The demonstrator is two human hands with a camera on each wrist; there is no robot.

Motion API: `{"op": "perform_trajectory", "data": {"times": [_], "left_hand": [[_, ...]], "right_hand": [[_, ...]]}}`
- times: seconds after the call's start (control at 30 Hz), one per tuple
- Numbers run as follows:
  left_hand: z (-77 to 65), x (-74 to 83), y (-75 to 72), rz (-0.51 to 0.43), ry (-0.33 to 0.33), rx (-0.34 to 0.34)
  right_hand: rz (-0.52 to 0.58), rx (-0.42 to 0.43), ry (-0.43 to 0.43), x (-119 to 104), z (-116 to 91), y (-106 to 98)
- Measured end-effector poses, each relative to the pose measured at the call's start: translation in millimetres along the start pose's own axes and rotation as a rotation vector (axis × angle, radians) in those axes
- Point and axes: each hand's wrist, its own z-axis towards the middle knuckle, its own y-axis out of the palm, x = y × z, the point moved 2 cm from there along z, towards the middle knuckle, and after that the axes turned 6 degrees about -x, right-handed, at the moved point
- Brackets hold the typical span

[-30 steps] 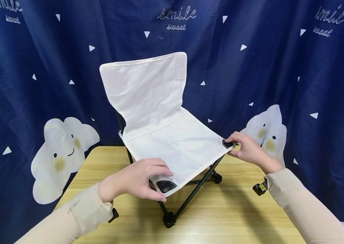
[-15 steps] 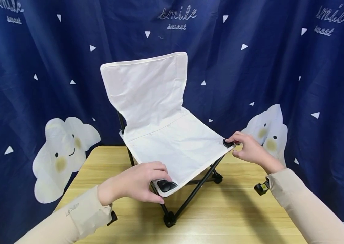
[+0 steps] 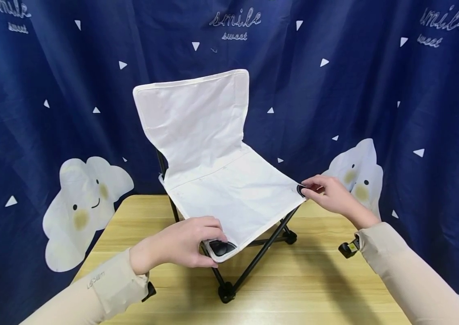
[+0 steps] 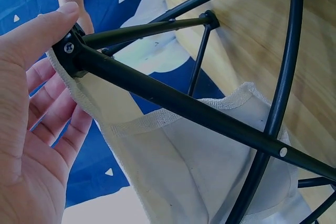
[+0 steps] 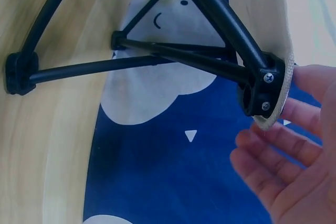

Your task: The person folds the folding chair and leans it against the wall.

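Observation:
A folding camp chair stands upright, with white fabric and black tubular legs. My left hand pinches its near-left seat corner; fingers lie over the black corner patch. In the left wrist view the left thumb presses the black frame bracket from below. At the other front corner my right hand touches the seat edge, thumb and fingertips near a second black patch. The right wrist view shows the right fingers loosely bent beside the screwed bracket, not wrapped around it.
The chair's feet rest on a wood-grain table. Behind hangs a dark blue curtain with white triangles and smiling clouds. A small black device is strapped at the right wrist.
My right thumb has come up from under the seat corner onto its top side. The left hand has shifted slightly at its corner. The chair has stayed in place.

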Motion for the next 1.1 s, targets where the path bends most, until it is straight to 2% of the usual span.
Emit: {"op": "perform_trajectory", "data": {"times": [0.13,0.23,0.4,0.53,0.8,1.1], "left_hand": [[-0.8,-0.4,0.9,-0.005,0.0,0.005],[-1.2,0.0,1.6,0.002,0.0,0.012],[-1.0,0.8,4.8,0.019,0.006,0.02],[-0.2,1.9,6.9,0.053,0.015,0.025],[0.8,0.1,11.2,0.101,0.044,0.065],[-1.4,-0.7,13.1,0.146,0.078,0.131]], "right_hand": [[-0.012,-0.053,0.103,3.8,-0.2,-0.4],[0.0,-0.094,0.147,6.0,-0.8,0.2],[0.157,-0.161,0.22,9.1,-3.4,4.5],[0.264,-0.178,0.247,10.3,-5.4,7.1],[0.401,-0.189,0.269,11.9,-4.2,11.8],[0.452,-0.168,0.311,11.9,-3.9,12.0]]}}
